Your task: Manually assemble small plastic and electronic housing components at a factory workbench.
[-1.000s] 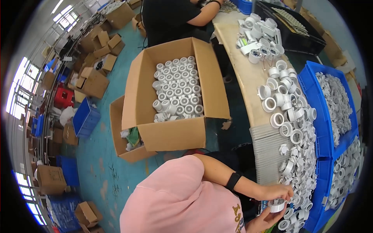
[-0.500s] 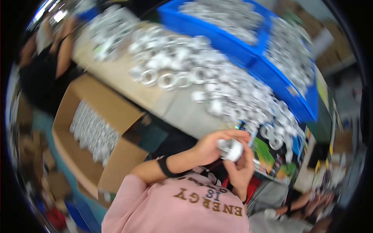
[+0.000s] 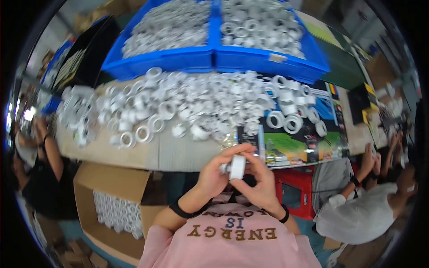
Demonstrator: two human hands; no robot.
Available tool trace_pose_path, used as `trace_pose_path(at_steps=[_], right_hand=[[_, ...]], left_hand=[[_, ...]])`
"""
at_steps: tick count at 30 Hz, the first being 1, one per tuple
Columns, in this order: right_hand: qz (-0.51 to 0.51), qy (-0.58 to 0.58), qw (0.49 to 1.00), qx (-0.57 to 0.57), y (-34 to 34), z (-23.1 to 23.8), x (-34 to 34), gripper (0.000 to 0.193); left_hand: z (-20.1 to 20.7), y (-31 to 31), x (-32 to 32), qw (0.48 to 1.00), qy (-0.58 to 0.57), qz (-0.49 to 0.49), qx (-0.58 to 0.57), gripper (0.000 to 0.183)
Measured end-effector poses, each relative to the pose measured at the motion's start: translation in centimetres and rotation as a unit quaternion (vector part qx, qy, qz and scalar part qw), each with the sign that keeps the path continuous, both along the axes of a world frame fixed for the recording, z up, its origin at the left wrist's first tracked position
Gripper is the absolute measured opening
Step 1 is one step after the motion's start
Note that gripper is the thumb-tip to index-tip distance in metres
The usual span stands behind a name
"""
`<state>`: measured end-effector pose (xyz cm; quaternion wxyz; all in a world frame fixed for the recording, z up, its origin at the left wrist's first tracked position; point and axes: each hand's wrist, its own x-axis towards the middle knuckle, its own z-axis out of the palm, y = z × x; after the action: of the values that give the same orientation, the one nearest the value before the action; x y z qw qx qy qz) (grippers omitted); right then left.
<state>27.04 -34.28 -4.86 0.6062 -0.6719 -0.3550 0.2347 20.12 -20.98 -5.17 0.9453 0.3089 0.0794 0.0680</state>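
Note:
Close in front of my chest, a white plastic fitting with a wide round collar (image 3: 237, 168) is held between both hands. My left hand (image 3: 211, 177) wraps round its narrower end, which is mostly hidden by the fingers. Closed on the wide collar from the other side, my right hand (image 3: 260, 184) has its thumb below and fingers above. Beyond my hands, a heap of small white plastic parts (image 3: 214, 100) covers the table. White rings (image 3: 143, 134) lie to its left, and more white rings (image 3: 292, 123) lie to its right on a colourful printed sheet (image 3: 286, 149).
Two blue bins (image 3: 178, 64) full of white parts stand at the table's back. A cardboard box (image 3: 89, 219) holding rows of white pieces is at lower left. A red stool (image 3: 306, 192) stands on the right. Other people sit at both sides, one in a white shirt (image 3: 357, 212).
My view has swung round, so the table now lies level ahead. Both hands stay on the white fitting, whose wide collar now shows more edge-on.

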Motion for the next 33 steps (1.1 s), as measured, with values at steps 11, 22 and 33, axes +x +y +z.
trace_pose_path(at_steps=[11, 22, 33], right_hand=[[0.0, -0.121, 0.988, 0.097, -1.2, 0.7, -1.6, 0.069], [0.033, -0.018, 0.999, 0.031, -2.1, 1.8, -0.4, 0.055], [0.076, 0.257, 0.963, -0.023, -3.2, -1.5, 4.3, 0.028]], left_hand=[[2.3, -2.1, -0.8, 0.952, -0.003, 0.089, 0.293, 0.058], [1.1, -1.8, -0.9, 0.92, 0.004, 0.053, 0.389, 0.064], [-2.4, 1.7, -3.2, 0.957, 0.061, -0.039, 0.282, 0.037]])
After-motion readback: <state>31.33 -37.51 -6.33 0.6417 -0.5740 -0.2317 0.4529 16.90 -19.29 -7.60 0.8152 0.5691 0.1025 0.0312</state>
